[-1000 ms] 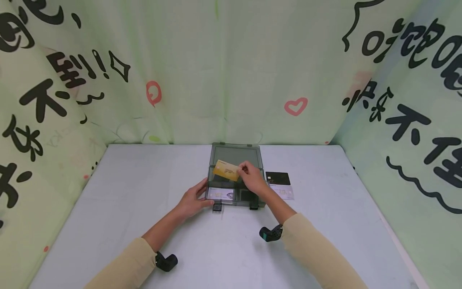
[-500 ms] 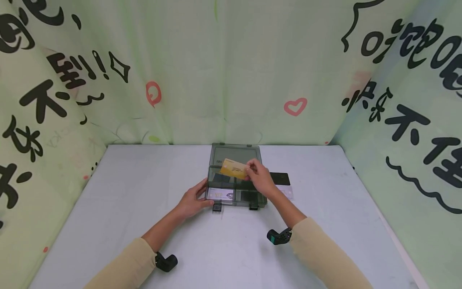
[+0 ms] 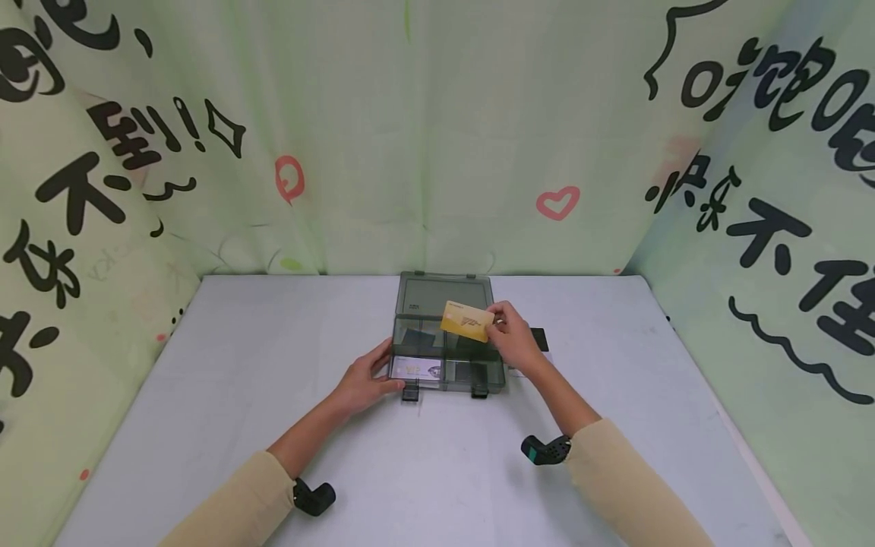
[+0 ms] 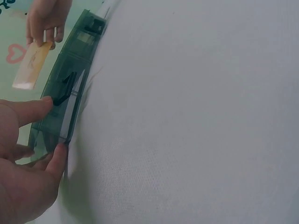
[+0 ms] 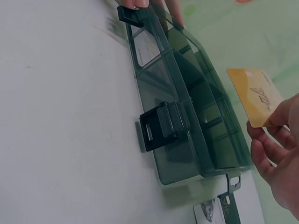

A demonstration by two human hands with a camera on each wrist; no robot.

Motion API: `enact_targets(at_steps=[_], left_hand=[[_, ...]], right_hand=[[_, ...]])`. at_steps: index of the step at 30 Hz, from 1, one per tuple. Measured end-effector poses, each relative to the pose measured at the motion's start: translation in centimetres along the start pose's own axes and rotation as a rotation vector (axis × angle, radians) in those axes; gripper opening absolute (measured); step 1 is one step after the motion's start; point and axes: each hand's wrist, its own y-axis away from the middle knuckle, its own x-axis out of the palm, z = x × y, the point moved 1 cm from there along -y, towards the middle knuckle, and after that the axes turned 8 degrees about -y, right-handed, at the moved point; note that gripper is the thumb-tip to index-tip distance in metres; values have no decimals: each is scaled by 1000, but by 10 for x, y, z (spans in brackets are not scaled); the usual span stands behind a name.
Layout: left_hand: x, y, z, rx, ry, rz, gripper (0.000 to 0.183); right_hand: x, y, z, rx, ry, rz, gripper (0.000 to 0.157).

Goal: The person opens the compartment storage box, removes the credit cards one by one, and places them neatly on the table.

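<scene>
A gold VIP card [image 3: 466,321] is pinched at its right end between the thumb and fingers of my right hand [image 3: 514,338], above the right part of the box. The dark translucent divided plastic box [image 3: 444,292] lies with its lid folded back, latches toward me. My left hand [image 3: 362,385] grips its front left corner, thumb at the front, as the left wrist view shows. A white card [image 3: 417,368] sits in the front left compartment, and a dark card [image 3: 418,337] in the back left one. In the right wrist view, the right compartments [image 5: 212,126] show no card.
Right of the box, a black card [image 3: 540,339] lies on the white table [image 3: 273,327], partly behind my right hand. A white card [image 5: 208,212] lies beside it. Printed curtains [image 3: 424,137] stand around the back and sides.
My right hand has moved to the right with the gold card, from over the back left compartment to over the right part of the box. My left hand stays at the corner.
</scene>
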Motion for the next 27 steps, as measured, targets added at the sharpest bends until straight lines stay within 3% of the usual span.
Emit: enact_targets(at_steps=[27], left_hand=[[0, -1, 1, -4, -10, 12, 89]], right_hand=[[-60, 24, -32, 43, 180, -127, 25]])
